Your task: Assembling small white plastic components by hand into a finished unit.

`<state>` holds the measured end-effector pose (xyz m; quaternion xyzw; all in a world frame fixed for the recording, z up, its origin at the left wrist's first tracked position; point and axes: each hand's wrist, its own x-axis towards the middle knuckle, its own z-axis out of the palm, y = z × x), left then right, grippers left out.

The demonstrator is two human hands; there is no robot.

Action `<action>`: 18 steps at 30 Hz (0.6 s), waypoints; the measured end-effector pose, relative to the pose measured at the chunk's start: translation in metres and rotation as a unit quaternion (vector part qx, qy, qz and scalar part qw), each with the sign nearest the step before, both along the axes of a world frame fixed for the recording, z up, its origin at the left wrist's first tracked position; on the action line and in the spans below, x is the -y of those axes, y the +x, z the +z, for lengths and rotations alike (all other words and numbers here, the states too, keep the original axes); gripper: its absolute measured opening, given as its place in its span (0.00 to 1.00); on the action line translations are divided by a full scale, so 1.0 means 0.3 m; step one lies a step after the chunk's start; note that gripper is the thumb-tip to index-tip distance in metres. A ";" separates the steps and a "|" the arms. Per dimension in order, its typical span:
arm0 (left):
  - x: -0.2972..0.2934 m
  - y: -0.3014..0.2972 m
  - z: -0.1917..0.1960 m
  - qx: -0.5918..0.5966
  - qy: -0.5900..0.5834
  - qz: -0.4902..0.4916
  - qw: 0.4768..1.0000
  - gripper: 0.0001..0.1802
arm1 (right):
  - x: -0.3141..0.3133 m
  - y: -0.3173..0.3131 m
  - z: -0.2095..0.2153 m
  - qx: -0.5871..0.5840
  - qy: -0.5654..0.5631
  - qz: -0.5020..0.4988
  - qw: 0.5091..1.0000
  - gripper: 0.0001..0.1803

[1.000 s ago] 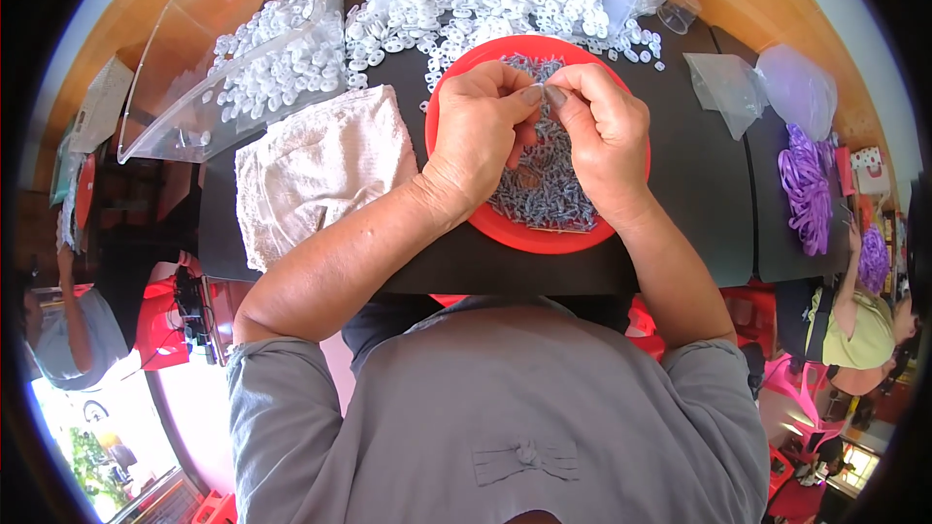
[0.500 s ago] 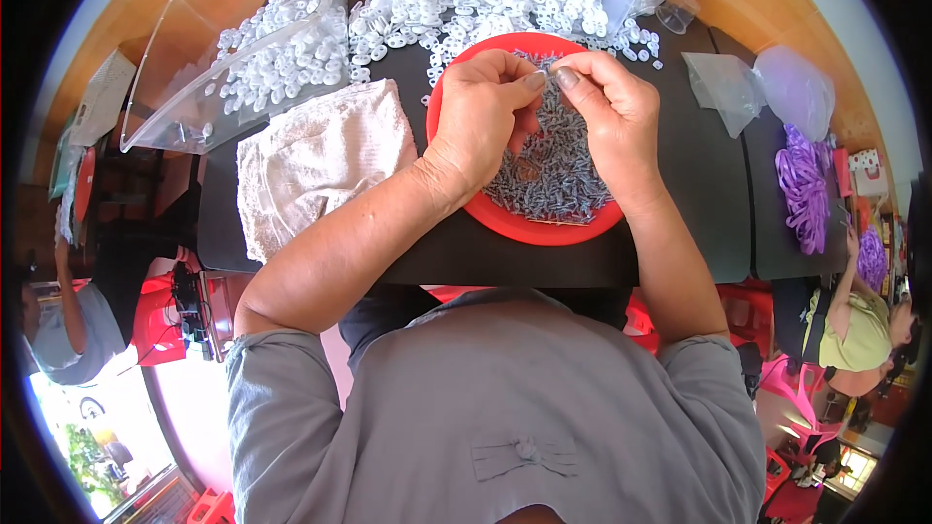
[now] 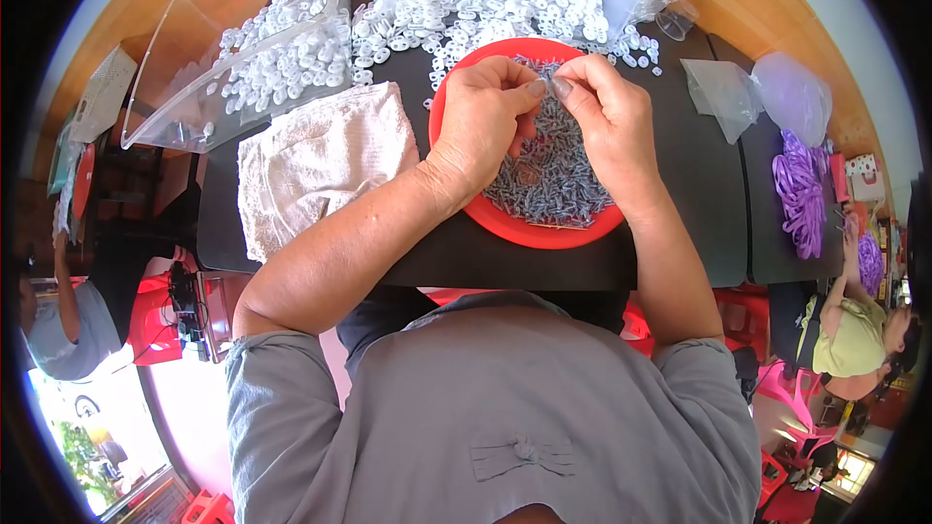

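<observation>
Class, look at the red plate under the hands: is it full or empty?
Partly full. The red plate holds a heap of small grey metal parts, while its near rim shows bare red. Both hands work above it.

Since the earlier pictures, the left hand and right hand have drawn slightly apart. Their fingertips now meet higher over the round red plastic plate.

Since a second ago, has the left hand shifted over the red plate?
No. The left hand stays over the red plate's left part, fingertips meeting the right hand above the small grey pieces.
</observation>
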<state>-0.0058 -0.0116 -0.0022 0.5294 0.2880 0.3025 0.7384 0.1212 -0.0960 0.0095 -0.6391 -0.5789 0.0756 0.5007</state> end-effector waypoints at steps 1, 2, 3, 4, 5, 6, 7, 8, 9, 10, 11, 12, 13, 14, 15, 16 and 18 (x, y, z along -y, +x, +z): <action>0.002 0.001 0.001 -0.003 -0.002 0.001 1.000 0.05 | -0.002 0.001 -0.006 0.007 0.005 -0.001 1.000 0.03; 0.005 0.001 0.002 -0.007 -0.003 0.002 1.000 0.05 | -0.003 0.001 -0.009 0.007 0.005 0.000 1.000 0.03; 0.006 0.002 0.003 -0.007 -0.004 0.003 1.000 0.05 | -0.003 0.001 -0.013 -0.002 0.008 0.000 1.000 0.02; 0.008 0.003 0.003 -0.006 -0.007 0.003 1.000 0.05 | -0.003 0.000 -0.016 -0.011 0.012 -0.001 1.000 0.02; 0.009 0.003 0.002 -0.005 -0.010 0.003 1.000 0.05 | -0.003 -0.002 -0.018 -0.011 0.011 -0.001 1.000 0.02; 0.010 0.003 0.000 -0.004 -0.011 0.003 1.000 0.05 | -0.001 -0.006 -0.019 -0.021 0.015 0.000 1.000 0.02; 0.013 0.002 -0.003 -0.006 -0.006 0.007 1.000 0.04 | -0.001 -0.011 -0.022 -0.031 0.020 0.001 0.999 0.02; 0.016 0.001 -0.005 -0.006 0.000 0.012 1.000 0.04 | -0.004 -0.017 -0.025 -0.031 0.019 0.001 0.999 0.02; 0.018 0.000 -0.007 -0.005 0.000 0.012 1.000 0.04 | -0.008 -0.025 -0.029 -0.054 0.018 0.004 0.998 0.02; 0.022 0.000 -0.004 0.007 -0.002 0.019 1.000 0.04 | -0.009 -0.031 -0.030 -0.077 0.018 0.006 0.997 0.02; 0.025 0.001 -0.001 0.019 -0.004 0.025 0.999 0.04 | -0.008 -0.036 -0.030 -0.074 0.017 0.007 0.997 0.02; 0.027 0.001 -0.003 0.023 -0.004 0.026 0.999 0.04 | -0.005 -0.041 -0.031 -0.084 0.009 0.002 0.996 0.02; 0.024 0.000 -0.010 0.024 -0.012 0.022 0.999 0.04 | -0.005 -0.042 -0.032 -0.093 0.001 -0.002 0.996 0.02; 0.021 0.001 -0.015 0.026 -0.020 0.019 0.999 0.05 | -0.004 -0.039 -0.036 -0.095 -0.004 0.001 0.995 0.02; 0.019 0.004 -0.017 0.032 -0.019 0.020 0.999 0.05 | -0.002 -0.036 -0.038 -0.089 -0.003 0.002 0.996 0.02; 0.014 0.004 -0.018 0.027 -0.013 0.019 0.999 0.04 | -0.006 -0.036 -0.038 -0.158 -0.020 -0.001 0.987 0.03; 0.007 0.005 -0.020 0.028 -0.007 0.022 0.999 0.03 | -0.008 -0.024 -0.009 -0.206 -0.048 0.000 0.977 0.05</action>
